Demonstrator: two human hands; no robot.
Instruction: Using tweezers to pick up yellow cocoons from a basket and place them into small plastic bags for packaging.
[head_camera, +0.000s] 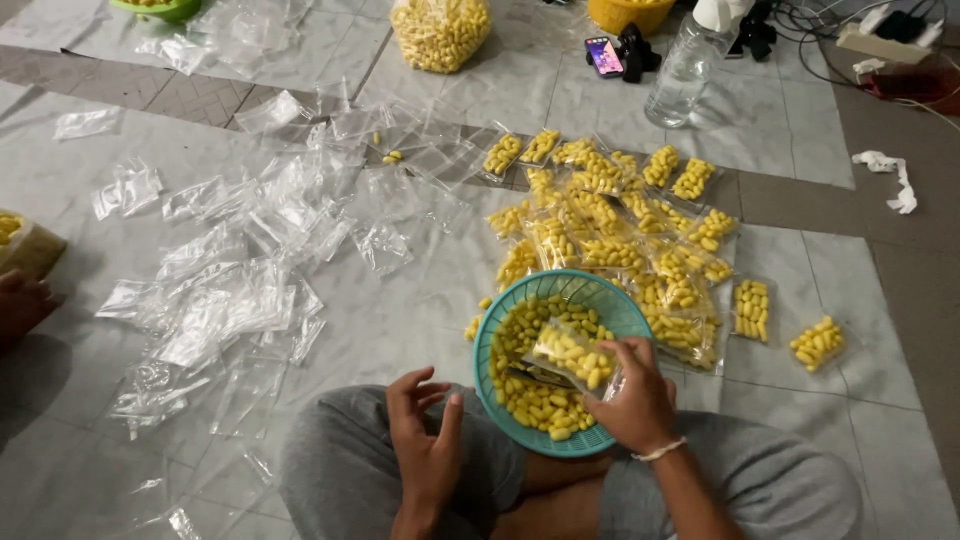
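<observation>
A teal basket (487, 345) of small yellow oval pieces rests on my lap. My right hand (633, 398) holds a small clear bag of yellow pieces (572, 354) over the basket. My left hand (425, 432) hovers above my left knee with its fingers spread and nothing in it. Several filled small bags (640, 235) lie in a heap on the floor just beyond the basket.
Many empty clear bags (240, 270) lie scattered on the floor to the left. A large bag of yellow pieces (440, 32), a phone (604, 55) and a clear bottle (683, 68) stand at the back. Another person's hand (20, 303) shows at the left edge.
</observation>
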